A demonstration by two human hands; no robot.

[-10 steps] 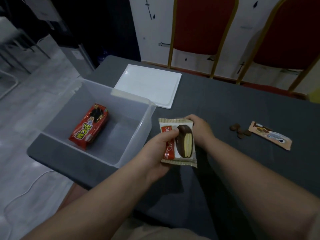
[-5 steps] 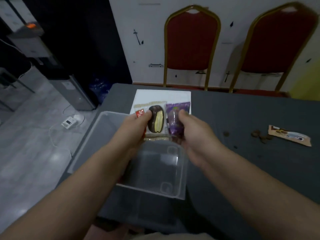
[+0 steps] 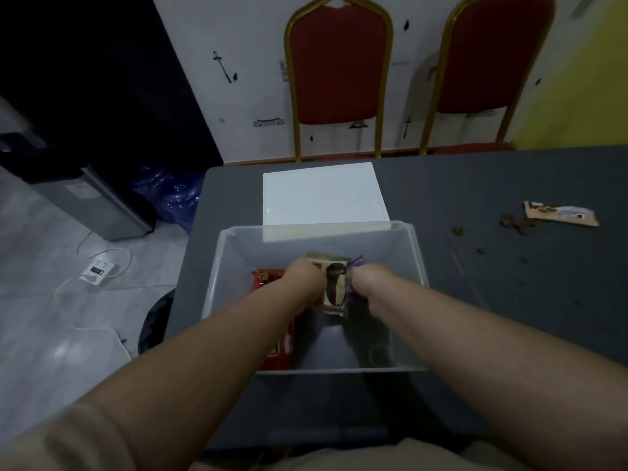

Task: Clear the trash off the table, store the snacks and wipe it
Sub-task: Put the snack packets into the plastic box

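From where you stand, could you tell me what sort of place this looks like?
Probably a function or meeting room rather than a home: two red banquet chairs with gold frames stand against a white wall, behind a long table under a dark grey cloth, with a grey tiled floor alongside.

Two bare forearms come in from the bottom of the view, no watch, no rings or bracelets that I can make out, though the left hand [image 3: 306, 277] and right hand [image 3: 367, 280] are small and a bit blurry. There's a beige short sleeve [image 3: 61, 440] on the left arm down in the lower left corner, soft-looking fabric, no print visible. Light beige cloth [image 3: 339, 460] also shows along the bottom edge, can't tell if it's shirt or trousers.
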